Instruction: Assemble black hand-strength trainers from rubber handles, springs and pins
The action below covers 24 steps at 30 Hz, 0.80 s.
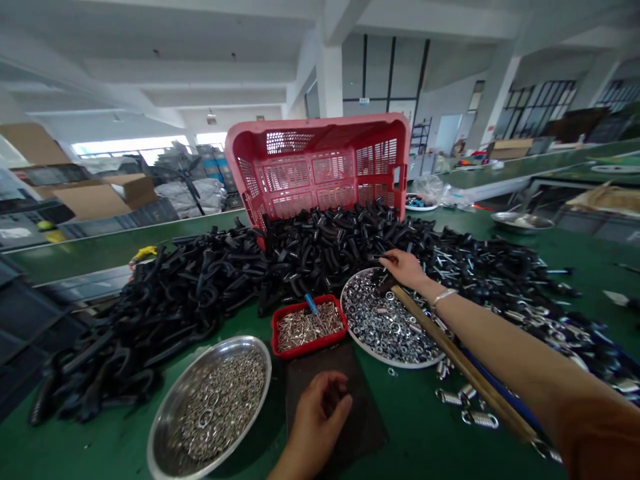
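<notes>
My right hand [406, 268] reaches forward over the far edge of a round white tray [350, 332] of small metal rings, nuts and springs. Its thumb and fingers close on a black handle [375, 257] at the edge of the pile of black handles [320, 243]; the grip is partly hidden. Over a dark mat [357, 417], my left hand [320, 415] hovers half curled, thumb apart, with nothing visible in it. Beyond the mat lies a red tray [307, 347] of small metal pins, with a blue-handled tool [311, 304] resting in it.
A steel bowl [161, 427] of small metal parts stands at the left. A pink basket [320, 125] lies tipped behind the pile. A wooden stick [463, 363] slants under my right forearm, near loose springs [479, 419]. Black knobs with bolts [475, 267] cover the right side.
</notes>
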Each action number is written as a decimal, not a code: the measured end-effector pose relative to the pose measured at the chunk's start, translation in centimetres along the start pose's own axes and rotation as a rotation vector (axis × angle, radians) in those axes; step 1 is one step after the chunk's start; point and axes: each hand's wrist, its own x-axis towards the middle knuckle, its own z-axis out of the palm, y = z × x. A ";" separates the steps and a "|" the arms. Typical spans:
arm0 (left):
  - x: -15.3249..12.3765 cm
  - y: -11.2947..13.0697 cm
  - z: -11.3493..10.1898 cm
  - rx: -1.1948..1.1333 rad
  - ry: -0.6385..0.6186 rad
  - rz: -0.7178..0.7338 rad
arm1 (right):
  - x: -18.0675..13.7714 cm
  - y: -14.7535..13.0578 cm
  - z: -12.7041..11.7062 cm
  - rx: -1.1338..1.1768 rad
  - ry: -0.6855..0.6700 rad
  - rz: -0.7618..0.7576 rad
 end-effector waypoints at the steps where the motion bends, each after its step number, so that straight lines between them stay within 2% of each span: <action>1: 0.5 0.4 0.0 -0.025 0.049 -0.014 | -1.7 -0.5 -0.5 0.030 -0.010 -0.061; 4: 2.4 2.1 0.1 -0.011 0.212 0.065 | -8.2 -3.0 -1.7 0.117 -0.098 -0.276; 5: 3.1 2.7 0.3 -0.013 0.223 0.111 | -10.4 -3.9 -2.0 0.178 -0.149 -0.427; 6: 3.6 3.3 0.6 -0.041 0.185 0.145 | -12.3 -4.7 -2.4 0.241 -0.186 -0.511; 9: 4.2 3.8 1.9 -0.285 -0.066 0.107 | -15.1 -5.1 -3.2 0.362 -0.231 -0.534; 11: 3.8 3.2 2.8 -0.486 -0.114 -0.024 | -14.1 -3.7 -3.4 0.294 -0.217 -0.494; 14: 3.2 2.2 3.5 -0.766 0.023 -0.175 | -10.5 -0.9 -2.5 -0.006 -0.136 -0.363; 17: 3.1 1.9 3.4 -0.930 0.109 -0.230 | -8.1 -0.1 0.0 -0.083 -0.165 -0.348; 20: 3.1 2.3 3.0 -0.845 0.121 -0.274 | -7.5 -1.0 2.3 -0.051 -0.179 -0.319; 24: 2.9 2.5 3.1 -0.606 -0.065 -0.228 | -7.1 -1.1 2.7 0.082 -0.174 -0.241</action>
